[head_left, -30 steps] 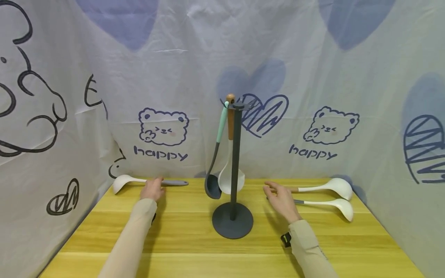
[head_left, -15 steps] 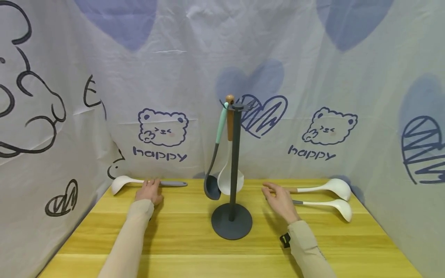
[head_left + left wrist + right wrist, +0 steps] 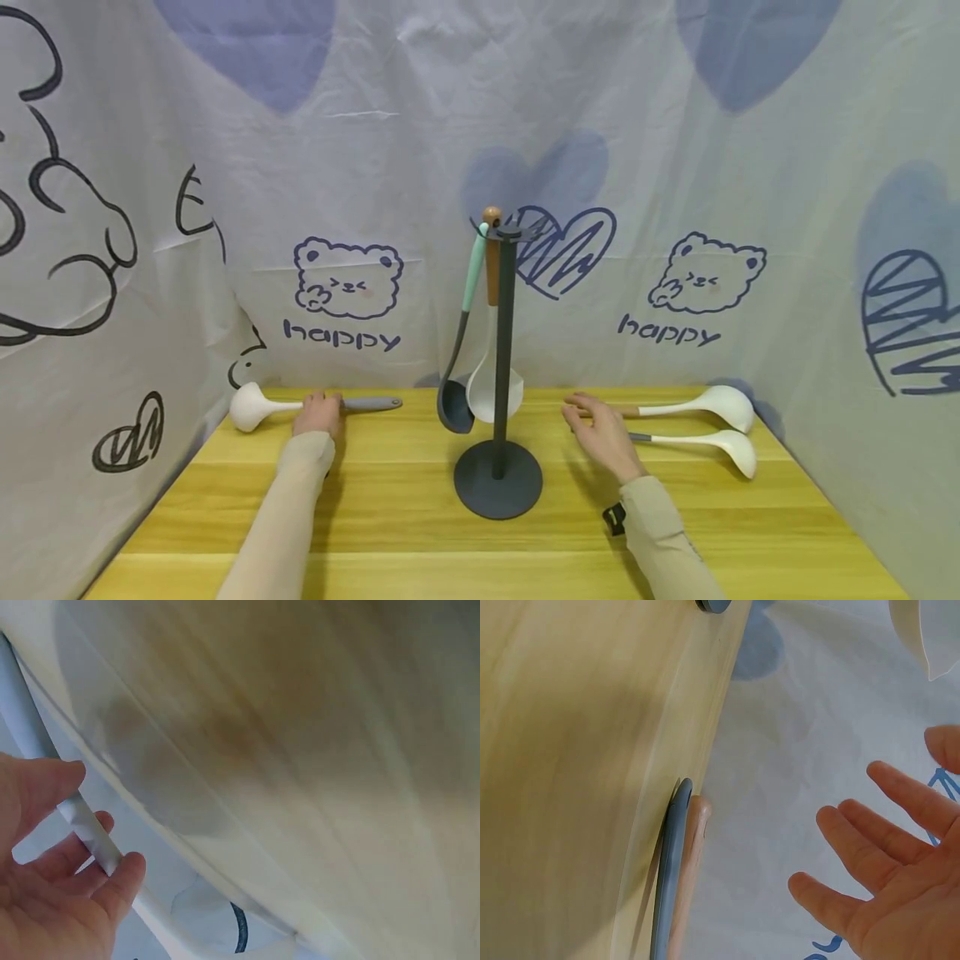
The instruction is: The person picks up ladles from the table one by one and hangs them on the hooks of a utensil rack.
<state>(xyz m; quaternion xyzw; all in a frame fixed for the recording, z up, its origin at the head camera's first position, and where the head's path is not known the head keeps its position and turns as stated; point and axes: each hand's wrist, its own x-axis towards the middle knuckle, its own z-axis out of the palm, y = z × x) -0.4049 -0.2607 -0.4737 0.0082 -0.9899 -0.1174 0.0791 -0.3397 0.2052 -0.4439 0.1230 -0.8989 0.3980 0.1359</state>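
Observation:
At the back left of the table lies a white ladle with a grey handle [image 3: 372,403]. My left hand [image 3: 320,414] grips it where the white shaft meets the handle; in the left wrist view the thumb and fingertips [image 3: 129,870] close round it. My right hand [image 3: 600,429] hovers at the handle ends of two more ladles on the right, its fingers spread and holding nothing. One is a white ladle with a wooden handle [image 3: 727,407], the other a white ladle with a grey handle [image 3: 738,450]. In the right wrist view both handles lie apart from the fingers.
A black stand [image 3: 498,492] with a round base and a hooked top rises mid-table. From it hang a dark ladle with a mint handle [image 3: 455,407] and a white ladle with a wooden handle [image 3: 483,392]. Printed cloth [image 3: 525,108] encloses the back and sides.
My left hand has taken hold of the left ladle, and its bowl has rolled over to show more of its round side. My right hand has stayed almost still.

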